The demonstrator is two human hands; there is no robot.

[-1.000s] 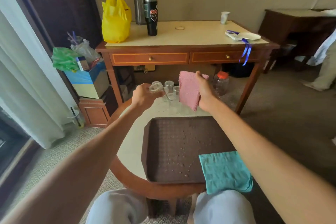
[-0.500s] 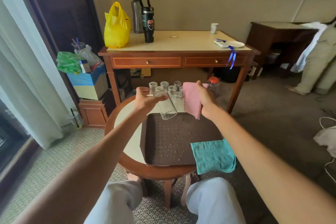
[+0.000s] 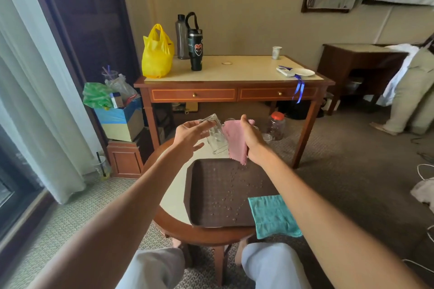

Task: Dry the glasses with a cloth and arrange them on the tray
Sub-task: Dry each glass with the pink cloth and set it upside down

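Where round table (image 3: 164, 199) nears lap, brown tray (image 3: 199, 195) lies flat, scattered water droplets inside; teal cloth (image 3: 272, 218) drapes over its near right corner. Above tray's far edge, left hand (image 3: 187, 132) pinches tilted glass (image 3: 217, 138), mouth angled down. Right hand (image 3: 252, 141) clamps pink cloth (image 3: 236, 142), which touches glass. Other glasses (image 3: 266, 137) behind hands, mostly hidden. Farther: orange-lidded jar (image 3: 276, 125) on floor, contents unclear; blue box (image 3: 119, 119) stuffed with bags; desk (image 3: 234, 73) carrying yellow bag (image 3: 156, 54), two bottles (image 3: 196, 51).
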